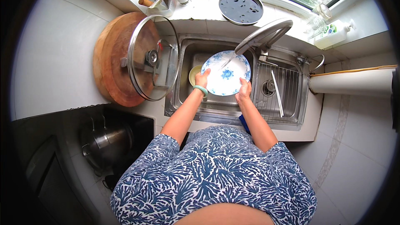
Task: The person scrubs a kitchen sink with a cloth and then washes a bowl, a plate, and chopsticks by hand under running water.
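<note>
Both hands hold a white plate with blue flowers (226,82) over the left basin of a steel sink (215,101). My left hand (202,79) grips its left rim, thumb on top, and a pale green bangle circles that wrist. On the right rim is my right hand (244,90), also with the thumb uppermost. Water runs from the curved faucet (262,36) onto the plate's face. Beneath the plate and left hand, a pale yellow dish (194,74) shows partly in the basin; the rest of it is hidden.
A wire rack (289,87) with white chopsticks (277,93) covers the right basin. At left, a glass lid (140,79) stands before round wooden chopping boards (107,59). The sill holds a dark round tray of liquid (240,7), a utensil holder (165,11) and a pump bottle (331,34).
</note>
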Available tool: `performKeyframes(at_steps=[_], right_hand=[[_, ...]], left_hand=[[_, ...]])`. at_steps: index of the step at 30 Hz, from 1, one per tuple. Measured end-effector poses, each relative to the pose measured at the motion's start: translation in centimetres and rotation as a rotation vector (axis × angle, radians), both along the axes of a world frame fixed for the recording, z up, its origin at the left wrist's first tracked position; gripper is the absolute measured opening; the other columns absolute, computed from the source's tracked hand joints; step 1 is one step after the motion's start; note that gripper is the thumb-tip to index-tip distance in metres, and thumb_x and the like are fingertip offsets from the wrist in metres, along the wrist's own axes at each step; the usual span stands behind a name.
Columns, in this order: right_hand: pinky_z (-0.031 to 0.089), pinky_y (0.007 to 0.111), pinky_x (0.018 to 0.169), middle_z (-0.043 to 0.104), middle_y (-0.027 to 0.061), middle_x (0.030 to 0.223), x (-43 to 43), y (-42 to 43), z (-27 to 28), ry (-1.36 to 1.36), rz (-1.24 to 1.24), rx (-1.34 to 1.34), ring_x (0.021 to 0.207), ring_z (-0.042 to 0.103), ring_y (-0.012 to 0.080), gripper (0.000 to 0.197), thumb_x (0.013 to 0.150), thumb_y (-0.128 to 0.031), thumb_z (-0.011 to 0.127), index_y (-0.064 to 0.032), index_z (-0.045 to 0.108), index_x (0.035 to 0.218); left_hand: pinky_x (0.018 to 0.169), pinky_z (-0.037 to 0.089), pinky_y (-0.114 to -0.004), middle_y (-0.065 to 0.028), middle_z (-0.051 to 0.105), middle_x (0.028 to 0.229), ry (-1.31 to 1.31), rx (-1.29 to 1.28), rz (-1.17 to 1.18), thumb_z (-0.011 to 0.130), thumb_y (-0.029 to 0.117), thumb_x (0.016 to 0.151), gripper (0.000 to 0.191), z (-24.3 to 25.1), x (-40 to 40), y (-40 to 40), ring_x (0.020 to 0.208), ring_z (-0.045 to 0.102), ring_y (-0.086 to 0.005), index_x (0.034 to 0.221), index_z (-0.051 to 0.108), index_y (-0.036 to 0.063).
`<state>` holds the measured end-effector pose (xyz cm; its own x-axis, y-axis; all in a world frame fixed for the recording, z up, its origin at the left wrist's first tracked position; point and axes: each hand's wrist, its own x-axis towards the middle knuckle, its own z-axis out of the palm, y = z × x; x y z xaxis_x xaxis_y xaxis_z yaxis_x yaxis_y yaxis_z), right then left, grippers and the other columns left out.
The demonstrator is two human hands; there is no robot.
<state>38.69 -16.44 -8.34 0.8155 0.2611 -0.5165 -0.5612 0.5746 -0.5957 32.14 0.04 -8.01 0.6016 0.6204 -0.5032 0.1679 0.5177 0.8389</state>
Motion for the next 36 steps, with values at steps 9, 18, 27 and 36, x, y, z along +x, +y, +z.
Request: performKeyframes(at_steps=[9,18,27,36], right_hand=[[0.044,0.038,0.087,0.054,0.0137,0.111,-0.6,1.1,1.0,-0.023,-0.154,-0.070,0.100,0.054,0.0272,0.037,0.080,0.000,0.045,0.0017,0.045,0.117],[0.042,0.042,0.091,0.053,0.0158,0.111,-1.2,3.3,0.7,0.298,-0.016,0.242,0.102,0.052,0.0292,0.037,0.079,0.009,0.050,0.0065,0.045,0.115],[0.049,0.029,0.066,0.065,0.0125,0.085,0.5,0.8,-1.5,-0.144,0.335,-0.497,0.071,0.062,0.0177,0.031,0.070,-0.006,0.069,0.0053,0.060,0.097],[0.036,0.024,0.030,0.057,0.0075,0.066,-2.6,1.6,3.3,-0.119,0.485,-0.426,0.039,0.048,0.0099,0.035,0.071,-0.019,0.072,0.0030,0.050,0.087]], left_hand=[[0.064,0.052,-0.037,-0.0101,0.059,0.101,0.096,-0.216,0.026,0.050,0.018,0.087,0.032,3.8,-2.0,-6.4,0.085,0.060,-0.0230,0.114,0.046,0.0000],[0.069,0.050,-0.027,-0.0100,0.055,0.106,-0.216,-0.068,0.099,0.059,-0.017,0.062,0.056,3.3,-0.7,-8.0,0.091,0.057,-0.0201,0.114,0.046,0.0007],[0.062,0.049,-0.024,-0.0082,0.053,0.105,0.070,0.141,-0.260,0.048,-0.012,0.059,0.073,10.3,-1.0,-1.0,0.088,0.056,-0.0159,0.129,0.033,0.0048],[0.101,0.027,-0.031,-0.0133,0.035,0.131,-0.147,0.587,-0.109,0.043,-0.006,0.059,0.083,7.3,-2.1,-4.5,0.122,0.035,-0.0235,0.137,0.018,0.0057]])
